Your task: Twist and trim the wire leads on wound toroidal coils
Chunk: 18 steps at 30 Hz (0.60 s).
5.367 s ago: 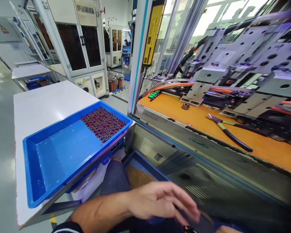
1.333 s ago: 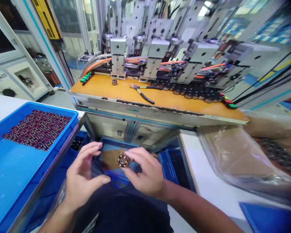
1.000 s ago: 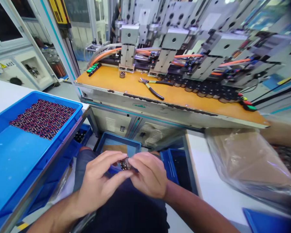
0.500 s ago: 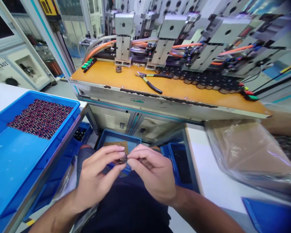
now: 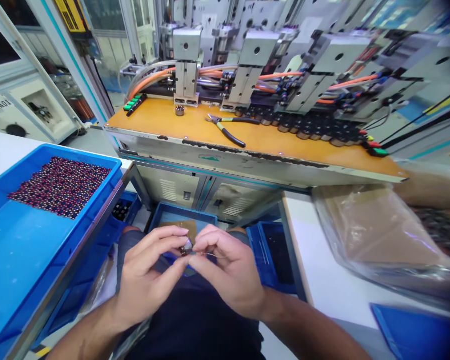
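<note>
The work on the small round part (image 5: 187,247) looks to be in the middle, as I judge, because this piece is up between both hands and not yet laid down anywhere. The left hand (image 5: 150,270) holds it between the thumb and the fingers, in front of the lap and above the blue bin (image 5: 206,216). The right hand (image 5: 232,272) is close against the other side, with its fingertips at the edge of the part; a thin line, perhaps a wire, shows there, but I cannot tell whether these fingers pinch it or the part itself. On the left, the blue tray (image 5: 22,240) carries many small pieces (image 5: 62,187), packed together toward its far end; whether they are finished or waiting, the view does not say. On the orange worktop (image 5: 153,120), one metal ring (image 5: 179,111) stands alone near the pliers (image 5: 220,124), which nobody holds, and farther right there is a group of dark round parts (image 5: 307,130). How many pieces are left cannot be counted from here.
</note>
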{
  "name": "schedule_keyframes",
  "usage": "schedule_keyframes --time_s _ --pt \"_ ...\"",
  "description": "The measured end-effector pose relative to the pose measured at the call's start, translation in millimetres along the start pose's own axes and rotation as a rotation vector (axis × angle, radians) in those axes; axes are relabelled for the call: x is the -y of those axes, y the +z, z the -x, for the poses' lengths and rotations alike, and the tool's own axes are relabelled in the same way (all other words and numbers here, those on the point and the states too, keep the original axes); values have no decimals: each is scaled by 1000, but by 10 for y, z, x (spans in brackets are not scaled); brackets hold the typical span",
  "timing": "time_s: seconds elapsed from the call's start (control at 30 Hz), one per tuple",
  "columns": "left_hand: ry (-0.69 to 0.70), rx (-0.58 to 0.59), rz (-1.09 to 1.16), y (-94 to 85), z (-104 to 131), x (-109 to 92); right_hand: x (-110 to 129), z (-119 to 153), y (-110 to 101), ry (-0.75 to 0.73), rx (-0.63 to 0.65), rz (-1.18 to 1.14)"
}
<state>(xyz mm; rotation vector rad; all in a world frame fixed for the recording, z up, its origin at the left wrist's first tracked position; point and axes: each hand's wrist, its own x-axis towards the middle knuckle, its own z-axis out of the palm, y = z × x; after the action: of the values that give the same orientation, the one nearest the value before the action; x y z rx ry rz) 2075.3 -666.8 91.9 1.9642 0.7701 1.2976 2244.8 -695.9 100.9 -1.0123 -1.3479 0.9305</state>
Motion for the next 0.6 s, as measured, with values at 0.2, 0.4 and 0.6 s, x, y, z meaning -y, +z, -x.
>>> schedule_keyframes --time_s 0.2,0.4,0.6 --pt "-130 28 172 -13 -32 -27 39 -26 14 86 -1 -36" --pt "-99 26 128 -43 -50 -24 -77 13 -256 316 31 -134" --pt "105 150 -173 -153 -121 -61 340 -141 -572 -176 39 383"
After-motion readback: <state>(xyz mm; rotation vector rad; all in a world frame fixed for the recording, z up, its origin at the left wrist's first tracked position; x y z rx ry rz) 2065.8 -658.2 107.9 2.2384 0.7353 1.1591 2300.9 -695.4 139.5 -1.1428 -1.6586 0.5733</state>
